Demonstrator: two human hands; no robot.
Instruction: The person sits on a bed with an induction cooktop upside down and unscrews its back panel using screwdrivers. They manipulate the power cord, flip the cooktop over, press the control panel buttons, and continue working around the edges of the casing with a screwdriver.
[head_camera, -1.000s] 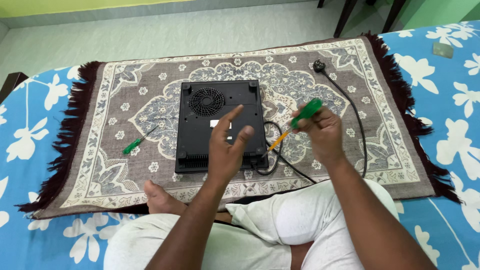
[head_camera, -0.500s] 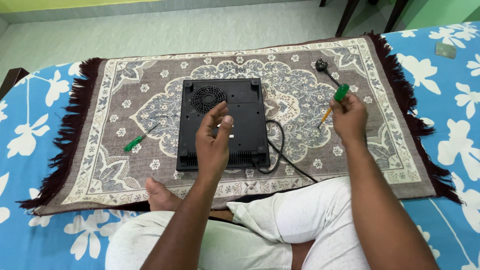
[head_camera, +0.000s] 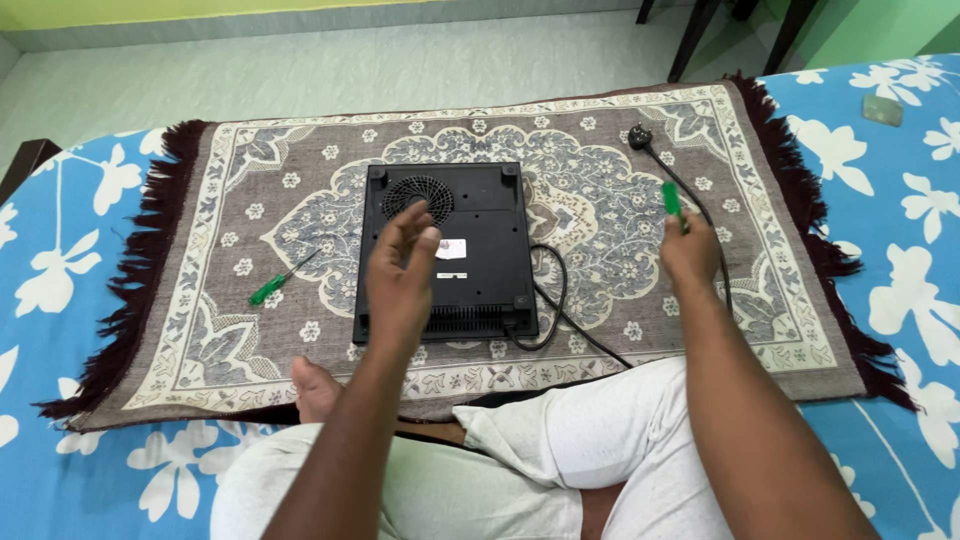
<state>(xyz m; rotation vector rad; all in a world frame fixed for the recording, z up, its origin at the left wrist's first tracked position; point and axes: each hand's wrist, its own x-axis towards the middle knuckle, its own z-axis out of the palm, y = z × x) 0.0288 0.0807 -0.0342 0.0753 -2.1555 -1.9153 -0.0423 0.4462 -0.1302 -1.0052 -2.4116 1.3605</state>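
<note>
Right hand (head_camera: 688, 252) grips green screwdriver (head_camera: 671, 203), shaft hidden; left hand (head_camera: 402, 272) open, empty above black cooktop (head_camera: 447, 252), covering part.

There is one view only, from a camera on the person's head, looking steeply down and forward over the crossed legs at the patterned rug (head_camera: 700, 330) spread on the blue flowered sheet (head_camera: 60, 250). It sits close: both forearms rise from the bottom edge, and the left hand (head_camera: 400, 280) and right hand (head_camera: 688, 255) fill the middle. The rug's near edge lies just above the knees; its far edge runs level near the top, with pale floor (head_camera: 300, 70) beyond. The rug's left and right fringes both fit inside the view.
</note>
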